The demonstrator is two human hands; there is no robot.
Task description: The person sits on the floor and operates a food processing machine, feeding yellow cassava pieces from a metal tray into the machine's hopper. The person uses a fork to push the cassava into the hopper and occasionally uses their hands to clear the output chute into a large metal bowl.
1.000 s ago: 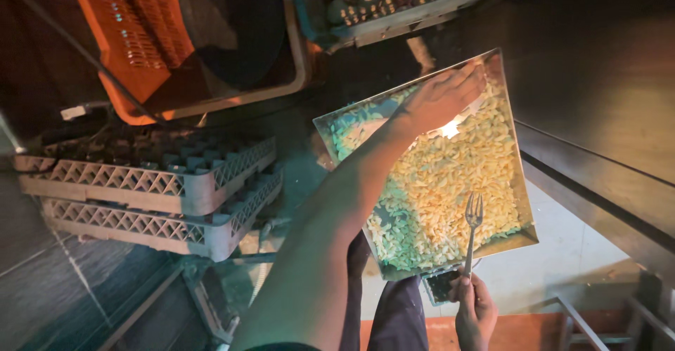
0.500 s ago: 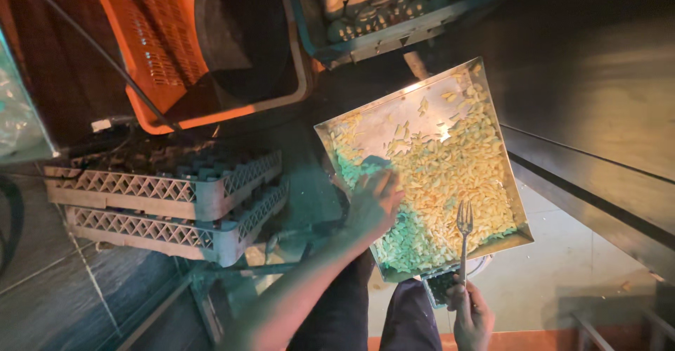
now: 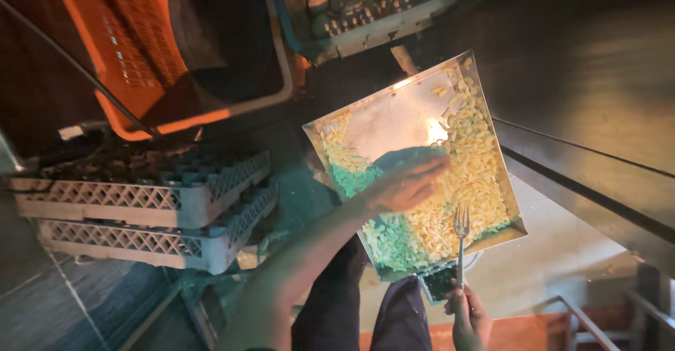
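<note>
Resting flat and unclenched on pale cut pieces (image 3: pixel 464 175) in a square metal tray (image 3: pixel 394 122), the left hand (image 3: pixel 404 186) grasps nothing, while the right hand (image 3: pixel 470 316) grips a fork (image 3: pixel 461 235) upright at the tray's near edge, beside stacked grey racks (image 3: pixel 148 210).

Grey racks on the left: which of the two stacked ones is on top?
The upper grey rack, the one next to the orange crate. It sits directly on the lower grey rack, which lies nearer the floor and juts out beneath it.
</note>
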